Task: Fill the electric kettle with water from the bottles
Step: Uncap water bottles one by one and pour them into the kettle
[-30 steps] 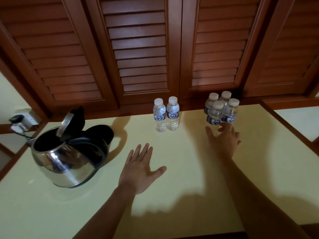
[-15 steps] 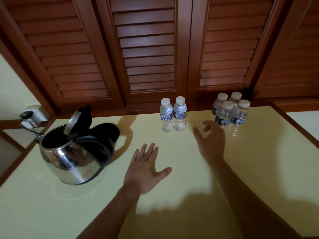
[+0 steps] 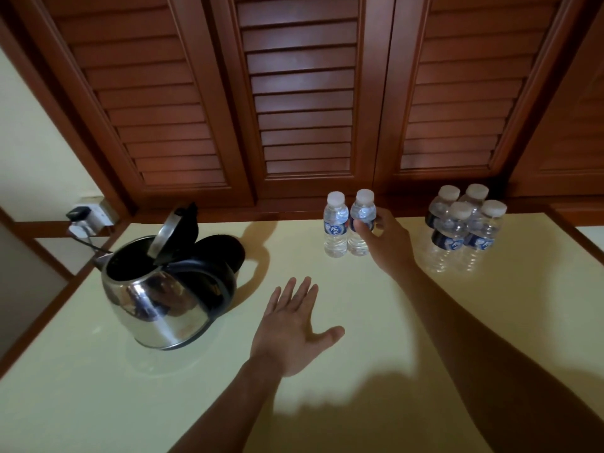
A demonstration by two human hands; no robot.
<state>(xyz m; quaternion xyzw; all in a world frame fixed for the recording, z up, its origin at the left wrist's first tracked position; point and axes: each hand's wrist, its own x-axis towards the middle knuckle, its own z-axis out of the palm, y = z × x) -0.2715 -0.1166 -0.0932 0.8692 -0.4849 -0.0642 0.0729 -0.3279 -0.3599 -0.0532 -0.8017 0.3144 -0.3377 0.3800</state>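
A steel electric kettle (image 3: pixel 153 305) with a black handle stands at the left of the pale yellow table (image 3: pixel 376 371), its lid (image 3: pixel 165 232) tipped open. Two capped water bottles stand side by side at the back middle. My right hand (image 3: pixel 387 238) curls around the right one (image 3: pixel 362 220), thumb on its label; the left bottle (image 3: pixel 335 223) touches it. A cluster of several capped bottles (image 3: pixel 462 228) stands further right. My left hand (image 3: pixel 291 328) lies flat and open on the table, right of the kettle, holding nothing.
Brown louvered doors (image 3: pixel 307 93) rise right behind the table. A wall socket with a plug and cord (image 3: pixel 85 217) sits at the far left behind the kettle. The black kettle base (image 3: pixel 225 253) lies behind the kettle body.
My right hand has moved left from the bottle cluster to the pair of bottles and closed around the right one. The left hand has stayed flat on the table.
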